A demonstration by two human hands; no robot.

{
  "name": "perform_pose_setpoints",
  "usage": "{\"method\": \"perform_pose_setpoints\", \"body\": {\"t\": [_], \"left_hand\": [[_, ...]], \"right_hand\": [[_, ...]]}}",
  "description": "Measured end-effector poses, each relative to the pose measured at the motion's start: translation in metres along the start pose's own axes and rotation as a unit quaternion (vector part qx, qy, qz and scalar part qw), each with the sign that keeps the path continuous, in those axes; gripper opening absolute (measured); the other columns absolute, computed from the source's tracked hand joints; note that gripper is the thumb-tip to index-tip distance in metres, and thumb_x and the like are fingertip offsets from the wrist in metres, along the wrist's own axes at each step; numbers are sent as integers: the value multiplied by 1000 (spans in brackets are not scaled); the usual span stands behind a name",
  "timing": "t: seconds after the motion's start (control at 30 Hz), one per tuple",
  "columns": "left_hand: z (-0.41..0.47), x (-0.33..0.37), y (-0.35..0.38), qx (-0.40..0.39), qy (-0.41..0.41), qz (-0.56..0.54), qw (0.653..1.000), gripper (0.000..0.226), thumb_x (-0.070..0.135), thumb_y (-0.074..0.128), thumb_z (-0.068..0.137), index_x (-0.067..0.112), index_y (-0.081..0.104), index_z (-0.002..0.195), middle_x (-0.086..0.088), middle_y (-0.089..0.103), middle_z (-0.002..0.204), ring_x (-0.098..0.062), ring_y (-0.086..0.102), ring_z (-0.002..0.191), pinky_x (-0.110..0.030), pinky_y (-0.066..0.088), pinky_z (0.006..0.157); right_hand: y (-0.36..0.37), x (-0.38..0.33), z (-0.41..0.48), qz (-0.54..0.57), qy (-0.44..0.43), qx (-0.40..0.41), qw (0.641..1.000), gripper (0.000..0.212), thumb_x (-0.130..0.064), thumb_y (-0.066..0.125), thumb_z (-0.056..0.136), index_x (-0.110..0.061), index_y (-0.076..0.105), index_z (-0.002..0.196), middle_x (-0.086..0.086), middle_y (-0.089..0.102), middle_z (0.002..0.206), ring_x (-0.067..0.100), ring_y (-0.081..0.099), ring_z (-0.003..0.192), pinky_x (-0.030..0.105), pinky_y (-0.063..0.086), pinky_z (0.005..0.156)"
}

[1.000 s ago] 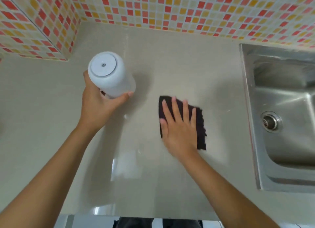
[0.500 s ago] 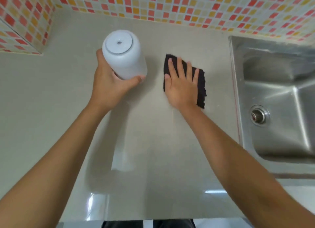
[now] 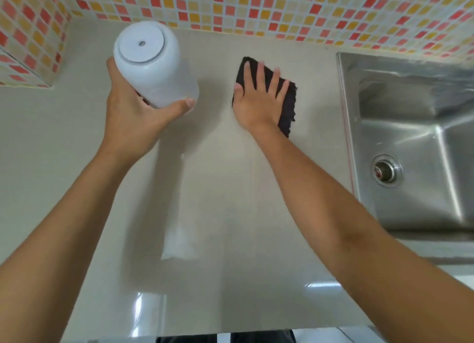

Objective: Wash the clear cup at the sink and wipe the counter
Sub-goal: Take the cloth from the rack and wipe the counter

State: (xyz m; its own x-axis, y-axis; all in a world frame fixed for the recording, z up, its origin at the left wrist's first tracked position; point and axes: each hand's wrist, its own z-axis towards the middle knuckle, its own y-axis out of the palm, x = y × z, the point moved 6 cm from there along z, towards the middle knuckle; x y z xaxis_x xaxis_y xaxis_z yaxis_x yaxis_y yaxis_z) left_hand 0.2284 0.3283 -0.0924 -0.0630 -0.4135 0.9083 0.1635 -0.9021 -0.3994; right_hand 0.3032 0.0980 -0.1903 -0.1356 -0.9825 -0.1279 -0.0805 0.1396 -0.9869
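**Over the counter: cup held clear, cloth pressed flat**

Above the counter's back left corner, my left hand point(image 3: 133, 117) is wrapped around the cup point(image 3: 154, 65), thumb across its near side, holding it upside down with the base facing the camera. It looks frosted white here rather than clear. It seems lifted off the surface, though I cannot tell how far.

My right hand point(image 3: 259, 99) lies open, fingers spread flat on a dark cloth point(image 3: 288, 106), pinning it to the beige counter point(image 3: 230, 214) near the mosaic-tiled wall point(image 3: 256, 6). That hand grips nothing; it only presses.

The steel sink point(image 3: 410, 137) sits well to the right, with its drain point(image 3: 386, 170) in view.

I judge the wiping is under way. The risks: a wet cup could slip from a one-handed hold, and a wide leftward stroke could knock the cloth hand into it.
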Motion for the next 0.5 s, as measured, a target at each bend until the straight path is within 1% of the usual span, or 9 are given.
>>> {"method": "perform_pose_setpoints", "body": {"t": [0.07, 0.13, 0.17, 0.23, 0.27, 0.33, 0.4, 0.47, 0.5], "left_hand": [[1, 1, -8, -1, 6, 10, 1000, 98, 43, 87, 66, 12, 31, 140, 7, 51, 138, -1, 51, 124, -35, 48, 102], [3, 2, -12, -8, 11, 19, 1000, 98, 41, 87, 66, 11, 31, 140, 5, 51, 138, -3, 50, 125, -35, 48, 102], [2, 3, -12, -13, 12, 21, 1000, 97, 38, 87, 67, 12, 30, 141, 5, 49, 139, -3, 49, 126, -32, 48, 102], [1, 7, -6, -20, 14, 15, 1000, 97, 34, 87, 69, 14, 27, 143, 6, 47, 141, -3, 48, 128, -27, 47, 101], [1, 9, -3, -25, 14, 10, 1000, 97, 34, 87, 69, 15, 27, 143, 6, 47, 141, -4, 47, 128, -27, 47, 101], [-1, 14, 5, -32, 16, 6, 999, 98, 32, 88, 68, 16, 28, 143, 8, 47, 140, -3, 49, 127, -26, 47, 100], [-4, 16, 8, -30, 15, 7, 999, 97, 28, 88, 67, 17, 28, 142, 8, 47, 140, 0, 49, 125, -16, 46, 97], [-10, 13, 5, -25, 13, 3, 1000, 96, 25, 88, 68, 16, 28, 142, 6, 46, 140, 1, 48, 125, -9, 44, 93], [-12, 11, 3, -24, 13, 4, 1000, 96, 24, 88, 67, 16, 28, 142, 6, 46, 141, 1, 49, 125, -7, 44, 93]], "right_hand": [[8, -29, -41, 14, -24, 23, 999, 57, -47, 17, 99, -29, 9, 153, -1, 6, 161, 34, -4, 146, 55, -5, 115], [14, -67, -129, 43, -130, 32, 990, 57, -46, 28, 98, -28, 19, 152, 1, 14, 160, 35, 3, 146, 55, 1, 116], [18, -81, -181, 54, -195, 14, 979, 57, -45, 32, 98, -28, 22, 151, 1, 17, 160, 35, 5, 146, 55, 4, 116], [18, -78, -242, 48, -276, -14, 960, 55, -44, 34, 98, -31, 23, 151, -1, 18, 159, 33, 7, 146, 53, 6, 117], [15, -62, -235, 47, -285, -8, 957, 54, -45, 32, 99, -33, 23, 151, -3, 18, 159, 31, 8, 147, 52, 6, 117], [7, -7, -178, 15, -213, 38, 976, 53, -47, 29, 99, -35, 23, 150, -4, 20, 159, 31, 13, 146, 52, 8, 117], [-4, 61, -113, -37, -75, 65, 994, 54, -48, 23, 98, -33, 25, 150, -1, 26, 157, 33, 20, 143, 54, 13, 115], [-13, 117, -68, -61, 28, 74, 995, 56, -48, 17, 98, -30, 23, 151, 2, 27, 156, 36, 22, 141, 57, 15, 113], [-15, 128, -55, -48, 70, 78, 993, 56, -47, 15, 99, -29, 19, 152, 2, 23, 158, 36, 18, 143, 58, 12, 114]]}}
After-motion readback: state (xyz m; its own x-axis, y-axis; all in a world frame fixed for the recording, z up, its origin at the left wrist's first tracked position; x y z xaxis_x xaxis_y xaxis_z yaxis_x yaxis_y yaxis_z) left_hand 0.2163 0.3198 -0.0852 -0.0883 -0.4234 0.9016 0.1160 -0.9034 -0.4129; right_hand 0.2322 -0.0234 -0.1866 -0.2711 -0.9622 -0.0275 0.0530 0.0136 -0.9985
